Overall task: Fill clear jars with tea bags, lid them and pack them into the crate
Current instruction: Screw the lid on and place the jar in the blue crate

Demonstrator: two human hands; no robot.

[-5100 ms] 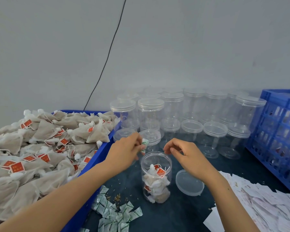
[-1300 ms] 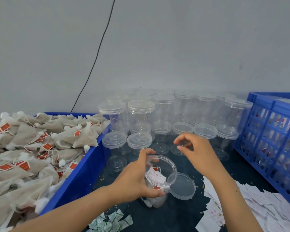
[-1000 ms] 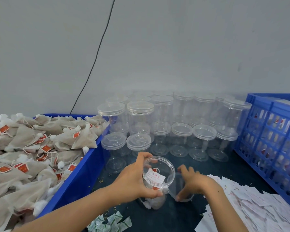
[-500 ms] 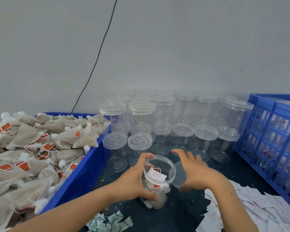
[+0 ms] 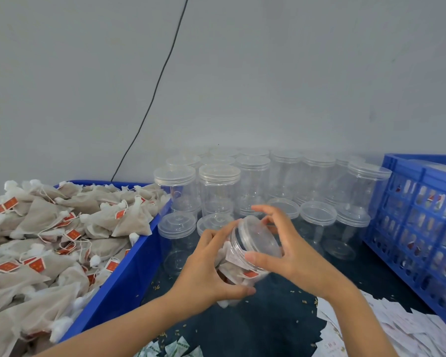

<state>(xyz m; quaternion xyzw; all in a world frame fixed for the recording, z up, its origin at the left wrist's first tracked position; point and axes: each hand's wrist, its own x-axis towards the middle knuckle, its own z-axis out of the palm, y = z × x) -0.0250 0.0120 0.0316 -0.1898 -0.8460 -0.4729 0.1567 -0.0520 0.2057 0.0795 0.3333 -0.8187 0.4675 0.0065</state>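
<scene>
**Jar getting its lid, right in front of the empty jar stack**

So the filled jar (image 5: 238, 264) is being held up off the dark tabletop (image 5: 273, 328), tilted with its mouth leaning to the right, just in front of the stack of empty jars (image 5: 242, 186). Tea bags with red tags are showing through its clear wall. The left hand (image 5: 209, 274) is wrapping around the jar body, fingers curled over the top and thumb underneath. The right hand (image 5: 291, 253) is gripping the clear lid (image 5: 258, 238), thumb on the near rim and fingers arching over the far side, and the lid is sitting on the jar mouth. Can't tell if it's seated all the way.

Left of the jar, a blue bin (image 5: 129, 269) is sitting heaped with loose tea bags (image 5: 62, 233). Right of the jar, the blue crate (image 5: 422, 228) is standing with packed jars faintly visible through its slots. Closer to the camera than the jar, white paper slips (image 5: 386, 336) are lying scattered on the right and small green-and-white sachets (image 5: 175, 349) at the bottom edge.
</scene>
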